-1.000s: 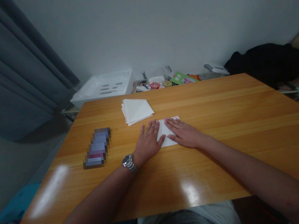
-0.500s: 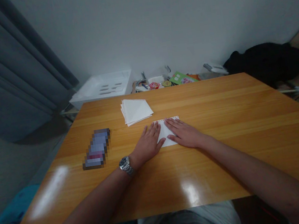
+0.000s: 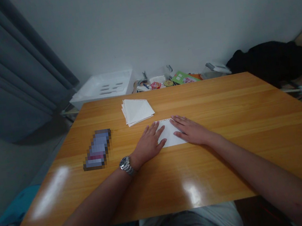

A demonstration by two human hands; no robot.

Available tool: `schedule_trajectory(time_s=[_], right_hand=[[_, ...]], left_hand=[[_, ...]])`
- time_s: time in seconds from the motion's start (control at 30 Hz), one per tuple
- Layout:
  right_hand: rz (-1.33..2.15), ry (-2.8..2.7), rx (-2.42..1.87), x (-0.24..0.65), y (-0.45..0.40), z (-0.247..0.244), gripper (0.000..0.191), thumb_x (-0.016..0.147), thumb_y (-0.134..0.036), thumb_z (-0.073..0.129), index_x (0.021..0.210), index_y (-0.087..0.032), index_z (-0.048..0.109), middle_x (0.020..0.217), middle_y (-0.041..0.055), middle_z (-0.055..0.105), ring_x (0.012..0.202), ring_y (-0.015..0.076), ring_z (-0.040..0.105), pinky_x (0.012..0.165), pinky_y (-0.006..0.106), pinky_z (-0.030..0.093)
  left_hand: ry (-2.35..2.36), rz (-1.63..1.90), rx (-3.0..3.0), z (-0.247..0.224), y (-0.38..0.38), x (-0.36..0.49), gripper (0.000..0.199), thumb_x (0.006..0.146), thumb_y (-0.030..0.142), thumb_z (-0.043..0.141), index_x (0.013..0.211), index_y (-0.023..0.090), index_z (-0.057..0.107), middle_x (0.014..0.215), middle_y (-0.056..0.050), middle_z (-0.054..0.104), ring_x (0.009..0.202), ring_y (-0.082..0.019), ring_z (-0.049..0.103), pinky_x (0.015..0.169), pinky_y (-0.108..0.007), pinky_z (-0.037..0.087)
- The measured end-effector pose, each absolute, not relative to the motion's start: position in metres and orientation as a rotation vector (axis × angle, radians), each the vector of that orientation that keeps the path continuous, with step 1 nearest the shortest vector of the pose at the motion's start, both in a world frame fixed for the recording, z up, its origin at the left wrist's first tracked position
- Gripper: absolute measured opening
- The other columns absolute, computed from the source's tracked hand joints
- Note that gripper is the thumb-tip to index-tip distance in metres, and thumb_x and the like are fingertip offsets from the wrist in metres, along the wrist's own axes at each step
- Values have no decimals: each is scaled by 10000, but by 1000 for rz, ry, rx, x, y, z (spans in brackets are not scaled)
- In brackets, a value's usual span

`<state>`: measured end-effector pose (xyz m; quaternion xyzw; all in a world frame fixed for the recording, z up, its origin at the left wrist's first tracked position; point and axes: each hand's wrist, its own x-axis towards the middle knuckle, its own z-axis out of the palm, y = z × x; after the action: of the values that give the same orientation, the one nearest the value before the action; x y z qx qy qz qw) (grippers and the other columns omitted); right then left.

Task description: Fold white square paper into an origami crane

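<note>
A small white sheet of paper [image 3: 169, 134] with a row of holes along its far edge lies on the wooden table [image 3: 223, 110]. My left hand [image 3: 150, 143] rests flat on the paper's left side, fingers spread, a metal watch on the wrist. On the right side of the sheet lies my right hand [image 3: 191, 129], open, with its fingers pointing up and left. Between the two hands the middle of the paper shows. Farther back, left of the sheet, is a loose stack of white papers [image 3: 138, 110].
A phone [image 3: 98, 149] with a blurred screen lies left on the table. Past the back edge are a white tray [image 3: 105, 87], a green booklet [image 3: 184, 77] with small items, and a black cloth [image 3: 267, 61]. A blue chair [image 3: 21, 209] stands at lower left.
My right hand has slid a little to the right along the paper, and more of the sheet shows between my hands. My left index finger has spread away from the other fingers.
</note>
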<state>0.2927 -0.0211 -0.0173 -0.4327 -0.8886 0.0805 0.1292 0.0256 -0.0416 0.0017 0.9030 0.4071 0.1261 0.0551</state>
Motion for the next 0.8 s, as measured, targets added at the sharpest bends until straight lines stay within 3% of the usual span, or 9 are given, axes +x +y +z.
schedule_trajectory(time_s=[0.13,0.37,0.63,0.8], right_hand=[[239,-2598,-1267,292,-21,-18,669,1035,-524,326,1583,-143,292,1641,150,245,1526,282,226,1245,496,231],[254,-2575,-1266,293,-21,-18,649,1033,-507,361,1593,-190,275,1647,121,243,1525,281,227,1245,502,234],[303,-2480,-1109,290,-22,-3,626,975,-513,525,1505,-188,457,1568,159,417,1465,308,371,1203,541,309],[376,-2434,-958,292,-27,6,584,910,-541,631,1386,-204,595,1472,153,544,1357,303,517,1145,503,412]], left_hand=[[1114,406,2718,4,-40,23,526,1025,450,437,1486,196,443,1606,-110,357,1502,-257,300,1244,-500,210],[1032,395,2728,3,-38,19,758,899,635,580,1502,200,432,1609,-136,338,1484,-287,334,1240,-519,213],[1042,464,2741,7,-39,19,610,964,552,527,1450,184,510,1557,-156,426,1440,-294,410,1204,-531,294],[1075,532,2731,10,-39,19,516,983,517,514,1377,194,590,1505,-143,500,1394,-288,471,1177,-507,347]])
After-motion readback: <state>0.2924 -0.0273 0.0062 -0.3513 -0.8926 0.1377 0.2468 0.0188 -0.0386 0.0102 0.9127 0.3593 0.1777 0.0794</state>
